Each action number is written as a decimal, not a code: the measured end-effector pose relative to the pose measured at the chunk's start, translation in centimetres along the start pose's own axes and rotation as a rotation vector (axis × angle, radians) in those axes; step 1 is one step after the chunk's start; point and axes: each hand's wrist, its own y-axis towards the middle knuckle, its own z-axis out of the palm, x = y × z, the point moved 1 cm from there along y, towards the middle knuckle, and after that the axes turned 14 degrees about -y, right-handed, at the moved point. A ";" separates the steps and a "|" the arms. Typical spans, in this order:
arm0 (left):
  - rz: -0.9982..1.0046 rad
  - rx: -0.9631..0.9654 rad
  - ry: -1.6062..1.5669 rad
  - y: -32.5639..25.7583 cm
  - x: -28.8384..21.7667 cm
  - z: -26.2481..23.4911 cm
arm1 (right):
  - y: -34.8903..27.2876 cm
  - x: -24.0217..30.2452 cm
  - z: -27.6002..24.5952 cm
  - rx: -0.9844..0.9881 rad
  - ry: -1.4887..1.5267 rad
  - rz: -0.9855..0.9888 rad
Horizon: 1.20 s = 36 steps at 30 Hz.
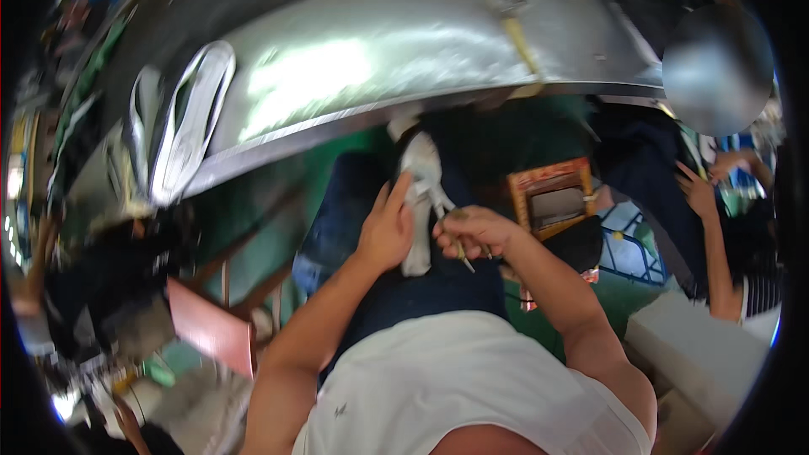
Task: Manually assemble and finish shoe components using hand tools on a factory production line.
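Note:
A long white shoe-shaped piece [419,236] lies lengthwise over my lap, its far end rounded and grey-white. My left hand [389,223] rests along its left side, fingers stretched forward and apart, the index finger touching it. My right hand [476,232], just right of the piece, is closed round a slim metal hand tool [440,196]. Its pale arm reaches toward the piece, and thin ends stick out below my fingers. Motion blur hides whether it is scissors or pliers.
Ahead stands a shiny metal bench [404,42] with looped white strips [195,109] at its left end and a yellow strap [516,29] across it. An orange-framed stool [552,198] stands right of my knees. A co-worker's arm [712,236] is at far right, a pinkish board [211,324] at left.

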 end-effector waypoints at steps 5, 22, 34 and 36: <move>0.036 -0.058 0.007 -1.5 1.4 -0.5 | -0.7 1.7 -1.0 0.181 -0.275 -0.010; -0.027 0.063 0.096 -0.4 0.6 0.3 | -0.2 8.6 1.8 -0.465 -1.107 -0.274; -0.358 -0.047 -0.120 -1.9 1.6 -0.2 | 0.2 5.3 4.1 -0.465 -1.211 -0.314; -0.304 -0.095 -0.181 -2.0 1.5 -0.4 | 0.3 3.7 4.3 -0.468 -1.250 -0.464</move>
